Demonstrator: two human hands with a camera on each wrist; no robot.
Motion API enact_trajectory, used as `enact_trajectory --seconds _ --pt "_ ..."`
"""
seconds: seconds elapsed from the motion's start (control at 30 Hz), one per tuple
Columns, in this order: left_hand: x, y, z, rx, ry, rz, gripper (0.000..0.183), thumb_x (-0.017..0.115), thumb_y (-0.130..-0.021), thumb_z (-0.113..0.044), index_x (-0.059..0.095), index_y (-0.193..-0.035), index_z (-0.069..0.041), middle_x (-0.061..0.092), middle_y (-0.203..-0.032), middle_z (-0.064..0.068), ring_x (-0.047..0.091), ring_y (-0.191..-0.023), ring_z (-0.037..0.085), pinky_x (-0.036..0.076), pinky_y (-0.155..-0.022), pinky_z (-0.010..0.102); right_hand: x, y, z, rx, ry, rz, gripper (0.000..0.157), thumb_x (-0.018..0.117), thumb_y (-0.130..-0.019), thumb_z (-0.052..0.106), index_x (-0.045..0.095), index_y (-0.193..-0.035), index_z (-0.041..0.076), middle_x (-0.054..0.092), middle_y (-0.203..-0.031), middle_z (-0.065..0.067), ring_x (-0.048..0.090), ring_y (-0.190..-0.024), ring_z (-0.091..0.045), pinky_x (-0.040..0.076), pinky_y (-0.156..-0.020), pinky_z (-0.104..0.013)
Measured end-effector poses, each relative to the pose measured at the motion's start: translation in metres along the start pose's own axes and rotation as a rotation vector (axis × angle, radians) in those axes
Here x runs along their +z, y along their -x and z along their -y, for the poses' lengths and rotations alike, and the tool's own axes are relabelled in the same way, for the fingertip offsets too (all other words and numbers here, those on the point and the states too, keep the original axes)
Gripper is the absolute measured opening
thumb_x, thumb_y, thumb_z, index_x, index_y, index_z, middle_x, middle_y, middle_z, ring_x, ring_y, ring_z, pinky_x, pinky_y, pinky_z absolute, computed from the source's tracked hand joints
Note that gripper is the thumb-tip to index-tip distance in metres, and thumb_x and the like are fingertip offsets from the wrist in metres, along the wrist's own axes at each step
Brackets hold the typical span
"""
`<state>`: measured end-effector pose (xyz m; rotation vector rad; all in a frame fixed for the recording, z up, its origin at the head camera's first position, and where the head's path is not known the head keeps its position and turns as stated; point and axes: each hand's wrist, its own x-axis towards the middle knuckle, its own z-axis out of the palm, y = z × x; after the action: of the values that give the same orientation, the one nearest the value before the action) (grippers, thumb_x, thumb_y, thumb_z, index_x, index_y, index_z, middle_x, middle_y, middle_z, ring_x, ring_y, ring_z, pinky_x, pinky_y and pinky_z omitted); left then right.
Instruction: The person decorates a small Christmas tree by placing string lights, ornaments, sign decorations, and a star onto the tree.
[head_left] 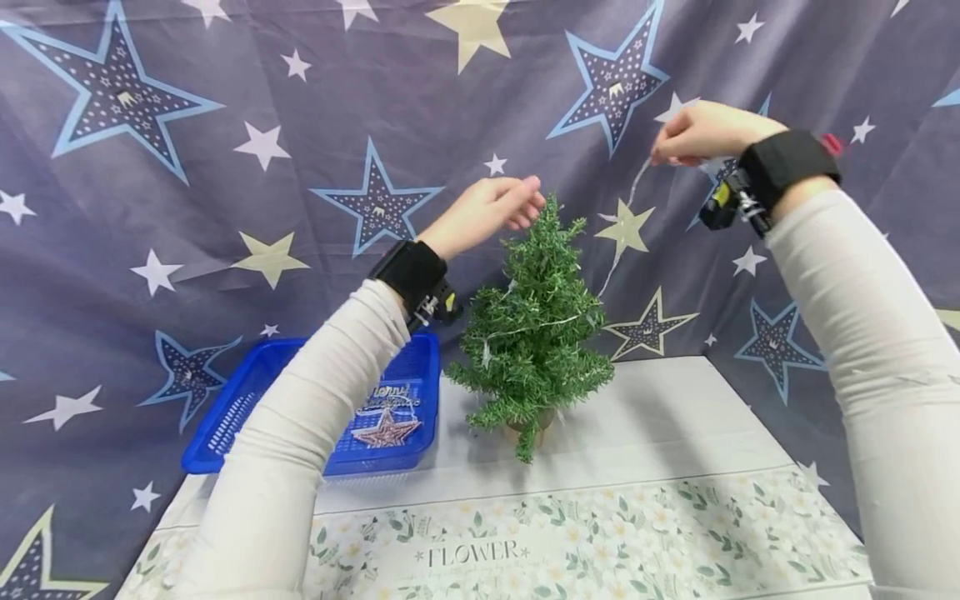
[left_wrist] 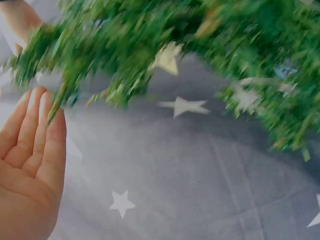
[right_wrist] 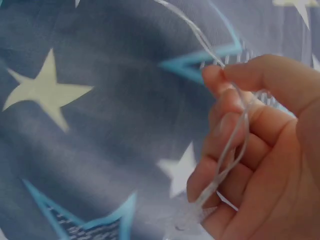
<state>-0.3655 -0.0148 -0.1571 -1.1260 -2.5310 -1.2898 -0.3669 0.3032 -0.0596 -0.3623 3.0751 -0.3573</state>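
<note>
A small artificial Christmas tree stands upright on the table. Thin, clear string lights wrap around its branches, and from its right side the wire rises to my right hand. In the right wrist view, thumb and forefinger pinch the string-light wire, and more of it loops across the curled fingers. My left hand is beside the treetop with nothing in it. The left wrist view shows its fingers straight and together, right at the green branch tips.
Left of the tree is a blue plastic basket, partly behind my left arm. It holds a pink star ornament and a "Merry Christmas" sign. A star-patterned cloth hangs behind. A floral cloth covers the table's front.
</note>
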Motion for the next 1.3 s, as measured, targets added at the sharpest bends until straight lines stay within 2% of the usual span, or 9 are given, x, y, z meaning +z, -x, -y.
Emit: enact_trajectory --seconds 0.1,0.23,0.47,0.67,0.77,0.87,0.93,1.1,1.3 --pt "-0.012 -0.017 0.001 -0.022 0.072 0.004 0.038 0.048 -0.102 -0.033 0.065 -0.115 -0.001 0.069 -0.100 0.007 0.066 -0.089 0.016 0.055 -0.092 0.035 -0.003 -0.018 0.027 -0.022 0.090 0.015 0.017 0.058 -0.093 0.030 0.064 -0.080 0.021 0.052 -0.055 0.016 0.045 -0.052 0.000 0.039 -0.056 -0.020" --pt "-0.017 -0.040 0.004 -0.086 0.039 0.000 0.033 0.057 -0.098 -0.026 0.064 -0.120 -0.002 0.067 -0.094 -0.001 0.065 -0.091 0.015 0.054 -0.093 0.031 0.001 -0.040 0.062 -0.047 0.159 0.061 0.014 0.060 -0.089 0.028 0.064 -0.078 0.021 0.054 -0.056 0.017 0.046 -0.052 0.000 0.041 -0.055 -0.018" --pt "-0.005 -0.060 0.011 -0.153 0.001 0.038 0.038 0.060 -0.094 -0.026 0.061 -0.125 -0.003 0.067 -0.120 0.016 0.064 -0.100 0.019 0.053 -0.097 0.032 0.015 -0.065 0.118 -0.108 0.287 0.123 0.024 0.058 -0.084 0.025 0.058 -0.060 0.020 0.049 -0.050 0.013 0.044 -0.049 -0.003 0.038 -0.052 -0.020" --pt "-0.002 -0.062 0.017 -0.230 0.150 -0.015 0.018 0.063 -0.093 -0.020 0.066 -0.103 -0.006 0.069 -0.076 -0.003 0.064 -0.071 0.006 0.056 -0.086 0.030 0.019 -0.070 0.155 -0.137 0.354 0.148 0.030 0.052 -0.082 0.026 0.052 -0.052 0.022 0.044 -0.047 0.013 0.041 -0.048 -0.004 0.036 -0.051 -0.021" --pt "-0.004 -0.060 0.023 -0.294 0.258 -0.066 0.013 0.066 -0.091 -0.018 0.067 -0.099 -0.007 0.065 -0.065 -0.008 0.064 -0.064 0.004 0.057 -0.080 0.026 0.020 -0.069 0.164 -0.088 0.370 0.177 0.031 0.053 -0.082 0.029 0.047 -0.052 0.023 0.043 -0.050 0.012 0.041 -0.051 -0.007 0.036 -0.054 -0.023" --pt "-0.009 -0.052 0.026 -0.302 0.274 -0.106 0.014 0.067 -0.091 -0.017 0.067 -0.101 -0.006 0.066 -0.067 -0.009 0.064 -0.065 0.004 0.057 -0.077 0.022 0.019 -0.064 0.171 -0.051 0.424 0.210 0.030 0.056 -0.083 0.037 0.049 -0.058 0.022 0.047 -0.056 0.012 0.047 -0.060 -0.009 0.040 -0.061 -0.024" --pt "-0.010 -0.045 0.027 -0.281 0.266 -0.125 0.015 0.065 -0.092 -0.016 0.068 -0.102 -0.005 0.066 -0.071 -0.008 0.064 -0.067 0.003 0.056 -0.077 0.020 0.018 -0.060 0.173 -0.031 0.481 0.227 0.029 0.057 -0.084 0.043 0.053 -0.065 0.022 0.051 -0.063 0.011 0.051 -0.068 -0.010 0.042 -0.065 -0.025" --pt "-0.009 -0.025 0.024 -0.187 0.293 -0.131 0.016 0.063 -0.094 -0.014 0.067 -0.102 -0.001 0.067 -0.077 -0.007 0.064 -0.071 0.003 0.057 -0.086 0.028 0.018 -0.047 0.170 0.015 0.552 0.204 0.020 0.053 -0.082 0.033 0.061 -0.088 0.016 0.059 -0.075 0.007 0.054 -0.075 -0.014 0.043 -0.065 -0.028" --pt "-0.009 -0.006 0.030 -0.107 0.339 -0.143 0.022 0.063 -0.094 -0.013 0.065 -0.108 0.004 0.070 -0.083 -0.001 0.065 -0.077 0.004 0.054 -0.095 0.040 0.018 -0.040 0.160 -0.037 0.567 0.077 0.010 0.052 -0.075 0.021 0.059 -0.073 0.015 0.055 -0.062 0.006 0.050 -0.064 -0.016 0.039 -0.058 -0.030"
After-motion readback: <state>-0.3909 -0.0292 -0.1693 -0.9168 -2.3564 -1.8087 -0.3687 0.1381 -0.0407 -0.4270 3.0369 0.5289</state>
